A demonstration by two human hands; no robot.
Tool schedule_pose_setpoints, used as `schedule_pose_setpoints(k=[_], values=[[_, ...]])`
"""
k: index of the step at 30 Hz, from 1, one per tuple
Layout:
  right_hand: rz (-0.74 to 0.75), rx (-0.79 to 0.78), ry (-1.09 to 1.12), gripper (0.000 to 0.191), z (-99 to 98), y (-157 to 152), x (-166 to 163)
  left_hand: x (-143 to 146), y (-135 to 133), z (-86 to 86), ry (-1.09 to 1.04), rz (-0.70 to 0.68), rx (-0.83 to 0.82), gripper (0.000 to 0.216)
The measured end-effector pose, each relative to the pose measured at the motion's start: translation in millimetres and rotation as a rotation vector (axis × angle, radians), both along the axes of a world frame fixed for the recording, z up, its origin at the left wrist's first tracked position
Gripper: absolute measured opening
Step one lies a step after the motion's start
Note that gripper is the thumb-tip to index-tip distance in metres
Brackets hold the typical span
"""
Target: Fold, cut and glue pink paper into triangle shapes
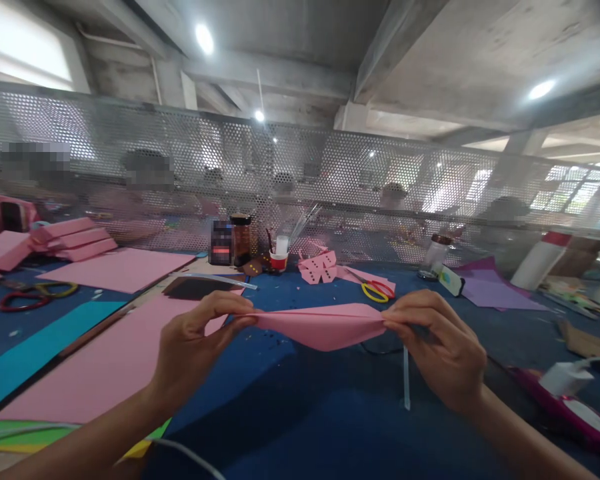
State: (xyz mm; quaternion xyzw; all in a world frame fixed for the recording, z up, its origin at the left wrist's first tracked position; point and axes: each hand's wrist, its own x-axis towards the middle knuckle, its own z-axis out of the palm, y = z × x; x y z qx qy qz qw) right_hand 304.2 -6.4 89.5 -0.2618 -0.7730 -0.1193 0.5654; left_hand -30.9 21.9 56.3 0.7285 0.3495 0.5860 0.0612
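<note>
My left grip (193, 340) and right grip (443, 350) hide the ends of the folded paper (325, 328). Past the far edge of the tabletop (300, 417), people (148, 170) are blurred; my view cuts off the teal sheet (45, 350).

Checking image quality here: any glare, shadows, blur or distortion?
Head view: glare blooms around the white ceiling lights; a dark shadow lies on the blue tabletop below the folded pink paper; the grey perforated metal screen smears towards the left edge; corners look stretched.
</note>
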Motion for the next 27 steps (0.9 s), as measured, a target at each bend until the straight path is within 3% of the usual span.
schedule_pose_setpoints(k=[8, 15, 22, 27], values=[[0.015, 0.009, -0.013, 0.025, -0.9, 0, 1, 1, -2, -1.3, -0.069, -0.073, -0.055, 0.004], [0.016, 0.028, -0.030, 0.026, 1.4, -3, 3, 1, -5, 2.8, -0.072, -0.023, -0.083, 0.004], [-0.026, 0.035, -0.002, 0.025, 13.6, -15, 7, 1, -16, 16.3, -0.093, 0.032, -0.007, 0.010], [-0.006, -0.149, 0.096, 0.013, 25.0, -28, 6, 1, -37, 39.8, -0.090, 0.094, -0.064, 0.004]])
